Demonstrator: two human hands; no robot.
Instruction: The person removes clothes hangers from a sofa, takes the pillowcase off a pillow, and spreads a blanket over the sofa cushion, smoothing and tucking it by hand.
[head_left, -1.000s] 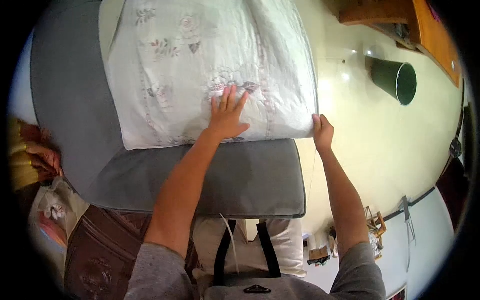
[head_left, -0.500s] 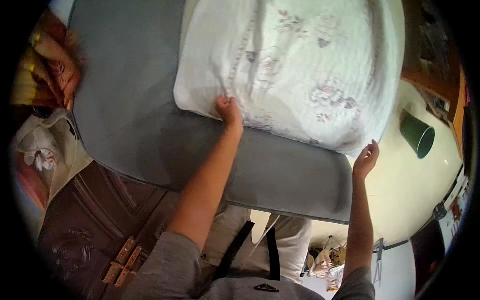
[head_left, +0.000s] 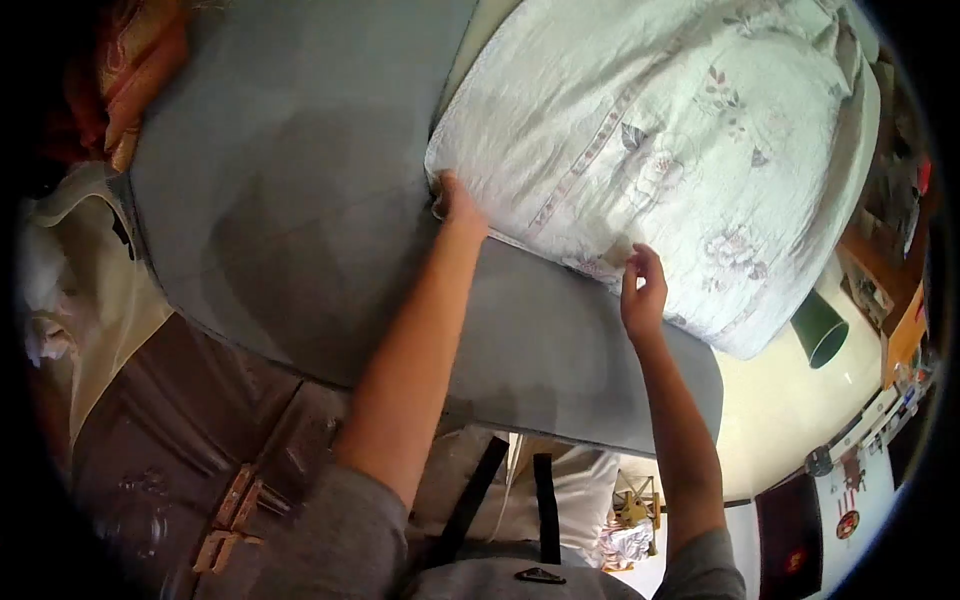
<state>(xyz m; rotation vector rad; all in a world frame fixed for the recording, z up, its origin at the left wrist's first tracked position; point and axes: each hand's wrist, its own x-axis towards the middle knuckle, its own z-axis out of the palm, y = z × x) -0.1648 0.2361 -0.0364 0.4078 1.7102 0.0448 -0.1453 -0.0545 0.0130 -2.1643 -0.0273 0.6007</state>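
Probably for control, the left hand point(head_left: 456, 208) pinches the cloth point(head_left: 700, 170) at its corner while the right hand point(head_left: 645, 292) curls loosely, fingers parted.

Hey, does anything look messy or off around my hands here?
The floral cloth looks untidy: it's creased, bunched at its far right, and its near edge slants across the gray padding. A darker patch on the padding, left of your left hand, stands out too; I can't tell whether it's shadow or stain.

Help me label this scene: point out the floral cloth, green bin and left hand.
Floral cloth point(head_left: 680, 165), head view: printed middle.
Green bin point(head_left: 815, 321), head view: outer side.
Left hand point(head_left: 458, 205), head view: its middle.
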